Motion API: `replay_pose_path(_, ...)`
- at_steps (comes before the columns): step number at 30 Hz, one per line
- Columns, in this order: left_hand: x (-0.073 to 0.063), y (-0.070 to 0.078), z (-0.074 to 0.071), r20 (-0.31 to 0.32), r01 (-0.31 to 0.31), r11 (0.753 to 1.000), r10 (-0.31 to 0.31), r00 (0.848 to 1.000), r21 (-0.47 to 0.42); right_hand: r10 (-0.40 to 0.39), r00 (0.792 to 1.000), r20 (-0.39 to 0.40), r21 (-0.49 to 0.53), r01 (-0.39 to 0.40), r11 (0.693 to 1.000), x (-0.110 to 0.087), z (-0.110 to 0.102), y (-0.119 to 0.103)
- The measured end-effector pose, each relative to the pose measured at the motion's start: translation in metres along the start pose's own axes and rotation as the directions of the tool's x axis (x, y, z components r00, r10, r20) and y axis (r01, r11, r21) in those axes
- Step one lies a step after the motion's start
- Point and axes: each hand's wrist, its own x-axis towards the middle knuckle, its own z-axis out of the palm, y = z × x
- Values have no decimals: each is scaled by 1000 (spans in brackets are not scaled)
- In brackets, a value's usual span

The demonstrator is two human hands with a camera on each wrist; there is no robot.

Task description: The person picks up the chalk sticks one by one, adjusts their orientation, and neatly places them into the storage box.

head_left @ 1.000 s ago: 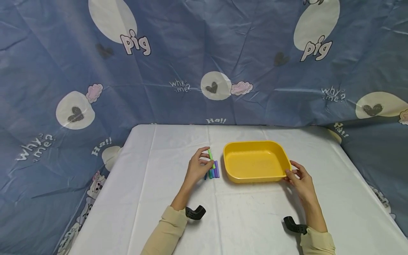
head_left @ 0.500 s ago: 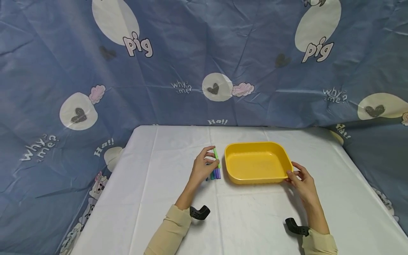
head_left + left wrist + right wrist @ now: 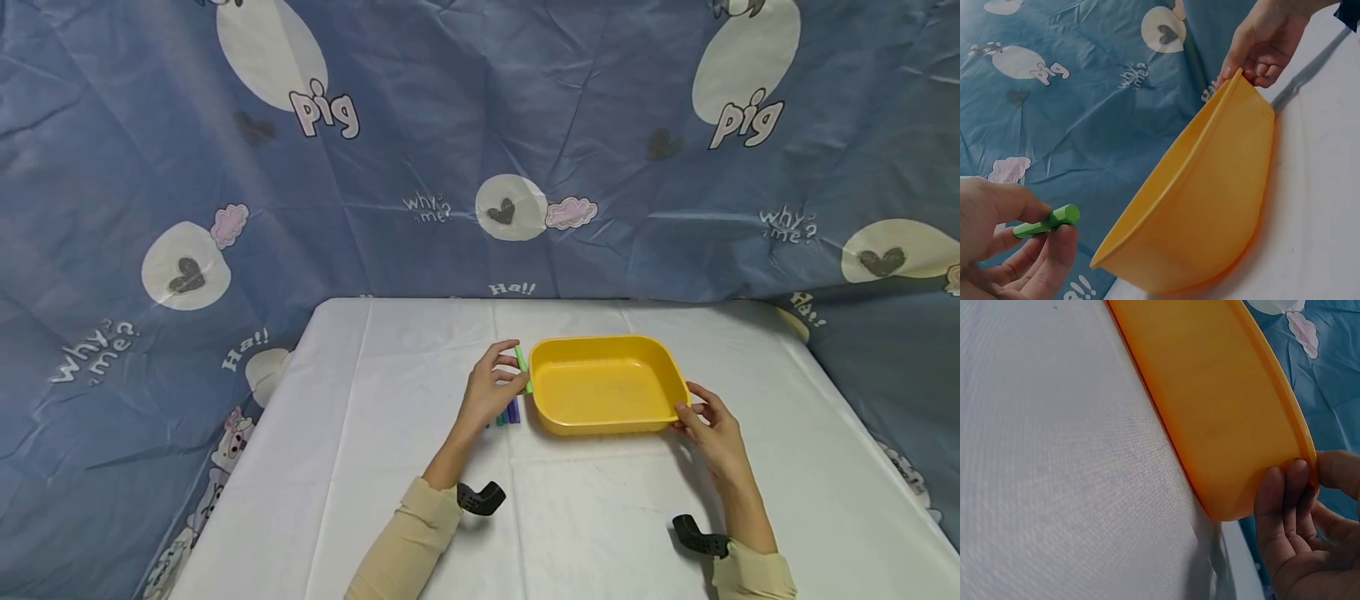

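My left hand [image 3: 486,393] pinches a slim green marker [image 3: 1060,217] between thumb and fingers, just off the left edge of a yellow plastic tray [image 3: 603,385]. Its thicker end points towards the tray's rim in the left wrist view. At the tray's near right corner, my right hand [image 3: 714,433] grips the rim, with the thumb [image 3: 1338,470] on the inner side and fingers against the outer wall. Several blue, purple and teal markers [image 3: 512,412] lie side by side on the cloth, partly hidden behind the left hand. Nothing lies inside the tray.
A white cloth [image 3: 405,358] with fold lines covers the table. Behind and at both sides hangs a blue printed curtain [image 3: 405,142]. A black camera mount [image 3: 482,498] sits on the left wrist, and another black mount [image 3: 699,537] on the right.
The left hand has moved right with the green marker, from above the other markers to the tray's left edge. The right hand keeps its grip on the tray's corner.
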Motion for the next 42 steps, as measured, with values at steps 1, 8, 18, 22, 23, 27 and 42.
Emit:
replay_pose_path(1, 1, 1, 1, 2, -1, 1000, 1, 1000, -8, 0, 1000, 1, 6, 0, 1000, 0, 0, 0)
replay_pose_path(8, 5, 6, 8, 25, -14, 998, 15, 1000, -58, -24, 1000, 12, 51, 23, 998, -2, -1, 0)
replay_pose_path(18, 5, 20, 17, 67, -9, 994, 16, 998, -108, -61, 998, 29, 145, 56, 988, -5, -1, 0)
replay_pose_path(22, 6, 26, 20, 89, 1, 991, 11, 996, -136, -63, 998, 26, 142, 59, 988, -4, -1, 1)
replay_pose_path(23, 8, 25, 22, 89, 4, 990, 8, 996, -139, -65, 998, 25, 137, 61, 989, -4, -1, 1)
replay_pose_path(27, 15, 15, 31, 87, 19, 988, -6, 996, -151, -69, 997, 23, 120, 66, 991, -4, -1, 1)
replay_pose_path(42, 11, 31, 41, 110, -32, 993, 45, 993, -118, -61, 998, 21, 24, 60, 998, -2, -2, 1)
